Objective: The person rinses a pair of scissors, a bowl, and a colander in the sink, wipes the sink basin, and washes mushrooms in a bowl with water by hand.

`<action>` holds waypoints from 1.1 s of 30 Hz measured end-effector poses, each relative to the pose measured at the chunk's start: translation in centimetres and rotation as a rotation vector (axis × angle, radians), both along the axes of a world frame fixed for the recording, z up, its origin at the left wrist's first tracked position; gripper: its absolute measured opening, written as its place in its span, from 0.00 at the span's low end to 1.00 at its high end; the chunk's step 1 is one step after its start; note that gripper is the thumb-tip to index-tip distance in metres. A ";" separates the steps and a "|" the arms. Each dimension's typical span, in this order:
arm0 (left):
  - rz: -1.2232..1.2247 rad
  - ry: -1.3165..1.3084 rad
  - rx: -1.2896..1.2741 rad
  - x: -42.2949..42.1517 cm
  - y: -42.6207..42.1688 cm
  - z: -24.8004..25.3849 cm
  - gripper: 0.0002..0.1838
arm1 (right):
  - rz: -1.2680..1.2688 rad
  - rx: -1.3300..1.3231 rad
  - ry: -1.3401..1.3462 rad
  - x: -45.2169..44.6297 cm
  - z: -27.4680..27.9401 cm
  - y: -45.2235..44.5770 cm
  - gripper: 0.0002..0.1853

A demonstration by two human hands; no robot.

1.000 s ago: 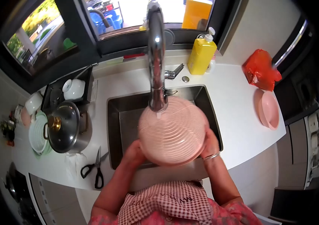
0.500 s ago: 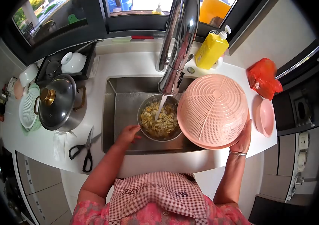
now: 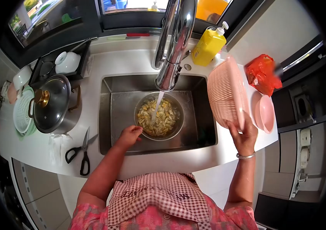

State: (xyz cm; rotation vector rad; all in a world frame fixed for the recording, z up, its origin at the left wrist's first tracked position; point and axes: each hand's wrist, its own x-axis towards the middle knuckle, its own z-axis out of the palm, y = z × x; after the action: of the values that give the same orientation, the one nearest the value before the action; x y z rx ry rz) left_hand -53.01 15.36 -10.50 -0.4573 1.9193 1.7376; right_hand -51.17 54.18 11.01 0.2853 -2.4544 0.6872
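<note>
A round metal bowl [image 3: 181, 128] stands in the sink, holding water and small yellowish-white pieces of food [image 3: 159, 117] whose kind I cannot make out. Water runs into it from the chrome faucet [image 3: 167, 74]. My left hand [image 3: 130, 136] is closed at the bowl's near left rim, its fingertips pinching the edge. To the right of the sink, my right hand [image 3: 244, 137] grips the rim of a pink plastic colander [image 3: 226, 92]. The colander is tipped on its side, its slotted wall toward the sink and its open side toward the right.
The steel sink [image 3: 122, 103] is set in a white counter. On the left are a lidded pot [image 3: 53, 109], black-handled scissors [image 3: 82, 151] and a green-and-white basket [image 3: 24, 109]. A yellow pump bottle [image 3: 208, 46], red plastic bag [image 3: 262, 74] and pink bowl [image 3: 264, 113] stand right.
My right hand has moved the colander from over the sink's right side toward the right and turned it onto its side. My left hand stays at the bowl's rim. The view has shifted slightly.
</note>
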 end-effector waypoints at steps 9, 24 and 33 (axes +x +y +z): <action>-0.156 0.009 -0.091 0.0 0.1 -1.1 0.20 | -0.093 0.539 -0.149 -2.9 -6.6 6.5 0.27; -0.169 0.331 -0.128 -9.3 1.0 -0.5 0.15 | -0.699 -0.080 -0.485 5.4 -16.6 9.1 0.36; -0.771 0.694 -0.680 -15.5 7.1 -4.7 0.40 | -0.940 0.166 -0.768 0.2 -15.0 5.6 0.57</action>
State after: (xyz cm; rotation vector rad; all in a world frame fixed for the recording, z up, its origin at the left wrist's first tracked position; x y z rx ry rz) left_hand -68.52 22.43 -15.17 0.7036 2.6419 0.7410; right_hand -50.97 59.80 -4.00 -1.2132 -2.8777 0.1606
